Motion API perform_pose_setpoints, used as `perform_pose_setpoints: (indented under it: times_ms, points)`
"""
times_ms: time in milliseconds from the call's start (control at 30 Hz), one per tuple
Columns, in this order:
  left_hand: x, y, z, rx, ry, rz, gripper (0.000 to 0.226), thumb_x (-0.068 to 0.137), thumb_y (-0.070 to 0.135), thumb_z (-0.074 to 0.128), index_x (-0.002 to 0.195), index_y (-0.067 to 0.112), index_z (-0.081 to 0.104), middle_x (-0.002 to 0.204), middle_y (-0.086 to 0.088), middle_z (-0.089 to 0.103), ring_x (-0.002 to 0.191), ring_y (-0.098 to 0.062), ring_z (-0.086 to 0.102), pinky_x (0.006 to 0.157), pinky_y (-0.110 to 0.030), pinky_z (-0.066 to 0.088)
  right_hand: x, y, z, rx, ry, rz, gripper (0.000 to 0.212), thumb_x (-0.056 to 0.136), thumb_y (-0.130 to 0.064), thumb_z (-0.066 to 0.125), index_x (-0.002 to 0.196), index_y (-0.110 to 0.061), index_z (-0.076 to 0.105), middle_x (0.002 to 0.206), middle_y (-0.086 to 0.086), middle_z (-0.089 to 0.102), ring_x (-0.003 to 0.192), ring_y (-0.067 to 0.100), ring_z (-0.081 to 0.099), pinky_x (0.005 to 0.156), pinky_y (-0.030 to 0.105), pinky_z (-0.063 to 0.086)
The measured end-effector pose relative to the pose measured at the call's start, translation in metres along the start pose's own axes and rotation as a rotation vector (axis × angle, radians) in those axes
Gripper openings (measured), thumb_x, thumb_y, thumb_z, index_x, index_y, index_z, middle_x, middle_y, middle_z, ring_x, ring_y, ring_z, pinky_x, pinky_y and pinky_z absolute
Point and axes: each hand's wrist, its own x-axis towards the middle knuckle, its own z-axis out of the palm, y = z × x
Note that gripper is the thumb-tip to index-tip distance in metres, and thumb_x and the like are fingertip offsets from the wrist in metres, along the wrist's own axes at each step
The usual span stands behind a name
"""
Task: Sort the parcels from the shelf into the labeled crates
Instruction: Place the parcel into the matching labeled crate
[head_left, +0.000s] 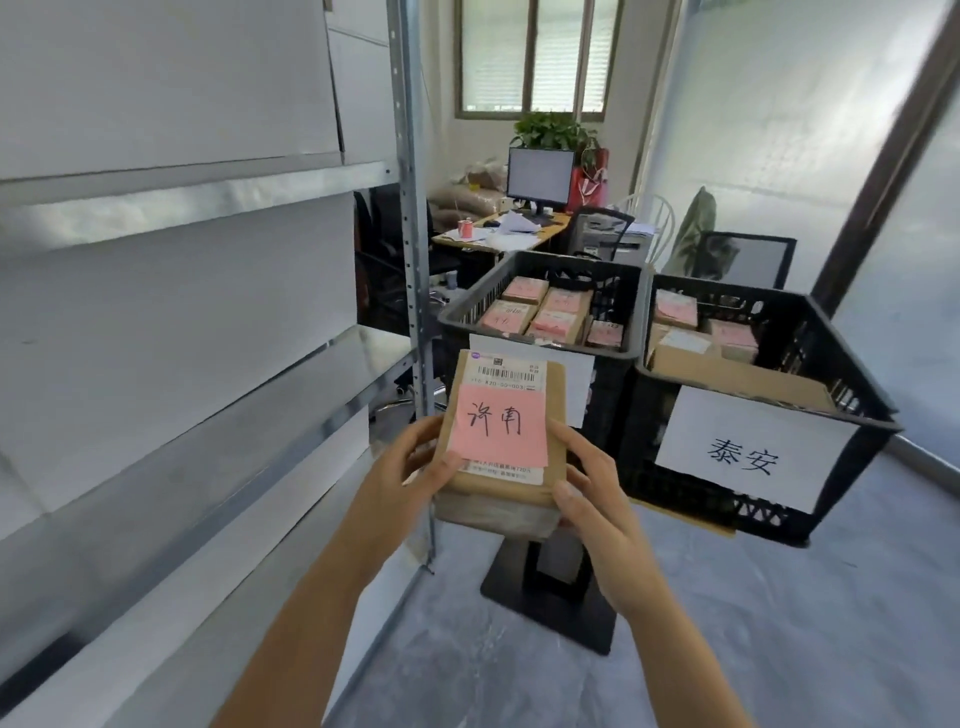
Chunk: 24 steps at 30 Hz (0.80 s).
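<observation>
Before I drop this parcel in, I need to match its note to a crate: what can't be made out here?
1. Label of the left crate: head view, mostly hidden behind the held parcel; text unreadable.
2. Notes on the crated parcels: head view, too small and blurred to read.
3. Shipping label on the held parcel: head view, print too small, middle covered by its pink note.

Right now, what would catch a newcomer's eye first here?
In the centre, the left hand and right hand hold a brown parcel bearing a pink note. Behind it stand two black crates holding more parcels: the left crate, and the right crate with a white label in front.
</observation>
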Motion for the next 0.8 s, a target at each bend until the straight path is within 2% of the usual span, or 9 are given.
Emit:
perform_pose_setpoints:
  times_ms: [133, 200, 300, 433, 500, 600, 667, 733, 800]
  points:
    - [0.081, 0.005, -0.004, 0.022, -0.087, 0.052, 0.041, 0.074, 0.047, 0.058, 0.113, 0.042, 0.048, 0.115, 0.019, 0.061, 0.111, 0.0, 0.055, 0.087, -0.018, 0.05, 0.066, 0.008, -0.011, -0.004, 0.076, -0.024, 0.057, 0.077, -0.061, 0.059, 0.13, -0.045, 0.046, 0.141, 0.002, 0.044, 0.131, 0.022, 0.043, 0.101, 0.056, 0.041]
    - [0.112, 0.001, -0.001, 0.038, -0.137, 0.063, 0.038, 0.076, 0.048, 0.057, 0.112, 0.044, 0.047, 0.113, 0.021, 0.06, 0.11, 0.001, 0.056, 0.089, -0.02, 0.05, 0.085, 0.015, -0.015, 0.028, 0.108, -0.037, 0.053, 0.082, -0.048, 0.056, 0.133, -0.038, 0.046, 0.139, -0.001, 0.048, 0.129, 0.02, 0.046, 0.1, 0.053, 0.044]
    - [0.146, -0.013, 0.007, 0.019, -0.202, 0.042, 0.035, 0.078, 0.048, 0.057, 0.112, 0.046, 0.047, 0.109, 0.023, 0.063, 0.109, 0.001, 0.057, 0.089, -0.024, 0.05, 0.102, 0.028, -0.022, 0.07, 0.165, -0.013, 0.056, 0.081, -0.041, 0.056, 0.135, -0.03, 0.044, 0.136, -0.004, 0.052, 0.128, 0.018, 0.047, 0.098, 0.046, 0.046]
    - [0.18, -0.021, 0.014, 0.002, -0.273, 0.026, 0.042, 0.075, 0.045, 0.058, 0.115, 0.045, 0.045, 0.11, 0.031, 0.061, 0.109, 0.012, 0.053, 0.08, -0.01, 0.047, 0.13, 0.039, -0.036, 0.114, 0.229, 0.005, 0.056, 0.077, -0.04, 0.057, 0.131, -0.03, 0.047, 0.132, -0.003, 0.055, 0.125, 0.019, 0.05, 0.088, 0.034, 0.051]
    - [0.202, -0.024, 0.015, -0.036, -0.265, 0.004, 0.035, 0.081, 0.039, 0.06, 0.114, 0.04, 0.048, 0.105, 0.027, 0.064, 0.103, 0.014, 0.055, 0.076, -0.009, 0.048, 0.149, 0.046, -0.041, 0.11, 0.239, 0.009, 0.052, 0.076, -0.041, 0.058, 0.127, -0.036, 0.049, 0.132, -0.004, 0.056, 0.126, 0.019, 0.048, 0.091, 0.039, 0.05]
    - [0.238, -0.033, 0.016, -0.061, -0.213, -0.019, 0.05, 0.074, 0.048, 0.062, 0.12, 0.03, 0.051, 0.113, 0.013, 0.065, 0.111, 0.0, 0.057, 0.094, -0.025, 0.047, 0.182, 0.053, -0.056, 0.152, 0.26, 0.0, 0.047, 0.074, -0.04, 0.058, 0.121, -0.04, 0.052, 0.124, -0.009, 0.061, 0.117, 0.014, 0.056, 0.086, 0.034, 0.052]
    - [0.256, -0.037, 0.019, -0.056, -0.174, -0.02, 0.054, 0.068, 0.055, 0.059, 0.118, 0.035, 0.052, 0.122, 0.013, 0.059, 0.12, -0.006, 0.052, 0.104, -0.033, 0.038, 0.207, 0.054, -0.078, 0.189, 0.285, 0.004, 0.043, 0.073, -0.036, 0.058, 0.116, -0.042, 0.055, 0.118, -0.012, 0.063, 0.108, 0.011, 0.06, 0.076, 0.03, 0.053]
    - [0.276, -0.041, 0.024, -0.026, -0.145, -0.019, 0.043, 0.079, 0.044, 0.066, 0.118, 0.034, 0.051, 0.123, 0.017, 0.055, 0.122, -0.004, 0.049, 0.106, -0.03, 0.037, 0.233, 0.052, -0.107, 0.184, 0.319, 0.004, 0.038, 0.078, -0.028, 0.055, 0.113, -0.042, 0.055, 0.116, -0.012, 0.063, 0.102, 0.01, 0.061, 0.072, 0.028, 0.053]
    - [0.294, -0.045, 0.028, 0.032, -0.124, -0.014, 0.039, 0.086, 0.031, 0.056, 0.124, 0.028, 0.047, 0.122, 0.019, 0.052, 0.119, 0.002, 0.048, 0.101, -0.015, 0.039, 0.256, 0.054, -0.134, 0.184, 0.369, 0.013, 0.037, 0.082, -0.024, 0.048, 0.113, -0.041, 0.054, 0.115, -0.01, 0.062, 0.1, 0.011, 0.062, 0.069, 0.03, 0.053]
